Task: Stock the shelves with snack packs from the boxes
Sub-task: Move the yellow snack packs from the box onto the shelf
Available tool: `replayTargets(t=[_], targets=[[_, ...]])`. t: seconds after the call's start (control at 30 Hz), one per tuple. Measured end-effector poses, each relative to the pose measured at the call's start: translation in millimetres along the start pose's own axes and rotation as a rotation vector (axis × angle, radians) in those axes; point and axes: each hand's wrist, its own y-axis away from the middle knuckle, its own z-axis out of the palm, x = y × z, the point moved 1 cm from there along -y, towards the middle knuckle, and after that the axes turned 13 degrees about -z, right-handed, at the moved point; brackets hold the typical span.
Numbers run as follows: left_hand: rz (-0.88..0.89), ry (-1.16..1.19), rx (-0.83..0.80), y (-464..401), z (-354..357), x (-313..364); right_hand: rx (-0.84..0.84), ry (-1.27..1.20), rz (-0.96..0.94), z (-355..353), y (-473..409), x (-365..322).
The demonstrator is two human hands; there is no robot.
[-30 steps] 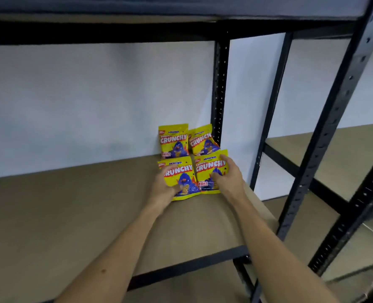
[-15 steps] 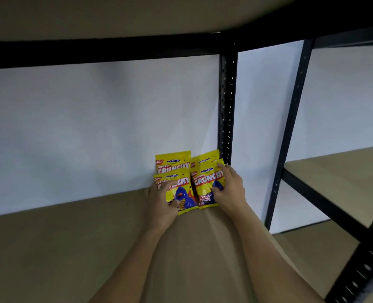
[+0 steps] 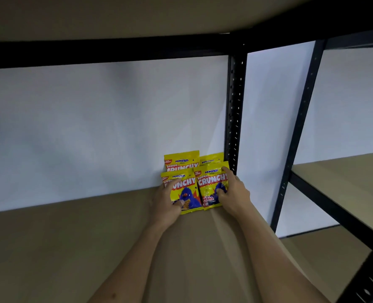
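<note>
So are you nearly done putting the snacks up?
Not nearly. Two back packs stand against the wall. The left hand and right hand each hold a front pack. Most of the shelf is bare.

Your two forearms come up from the bottom edge of the frame, both bare, with no sleeve or cuff showing anywhere along them. Your left hand (image 3: 167, 202) and right hand (image 3: 233, 196), just below the centre of the frame, are bare too: no gloves. Your left forearm carries a small dark mark, low in the frame.
</note>
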Motion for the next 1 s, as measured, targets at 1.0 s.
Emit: replayTargets(t=[1.0], targets=[[-0.015, -0.243, -0.033, 76, -51, -28, 0.001, 0.247, -0.037, 2, 106, -44]])
